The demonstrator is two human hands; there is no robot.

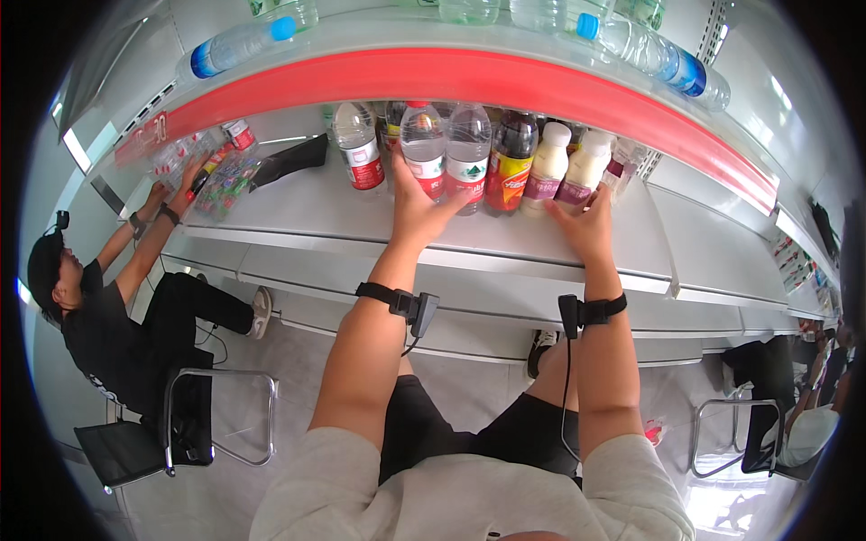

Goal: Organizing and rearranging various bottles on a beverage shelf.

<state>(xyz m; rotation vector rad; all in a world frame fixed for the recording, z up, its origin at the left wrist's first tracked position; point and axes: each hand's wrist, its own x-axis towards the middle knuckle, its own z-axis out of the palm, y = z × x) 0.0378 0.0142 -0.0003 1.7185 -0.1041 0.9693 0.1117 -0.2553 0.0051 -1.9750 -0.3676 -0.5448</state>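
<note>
Several drink bottles stand upright in a row on a white shelf. My left hand is around the lower part of a red-capped water bottle; its thumb reaches across the front of the clear water bottle beside it. To the right are a dark drink bottle with a red and yellow label and a cream-coloured drink bottle with a purple label. My right hand has its thumb and fingers on either side of a second cream-coloured bottle, low down.
A red-fronted upper shelf overhangs the bottles, with water bottles lying on it. Another water bottle stands left of my hand, near a black bag. A seated person reaches onto the shelf at left. Other people sit at far right.
</note>
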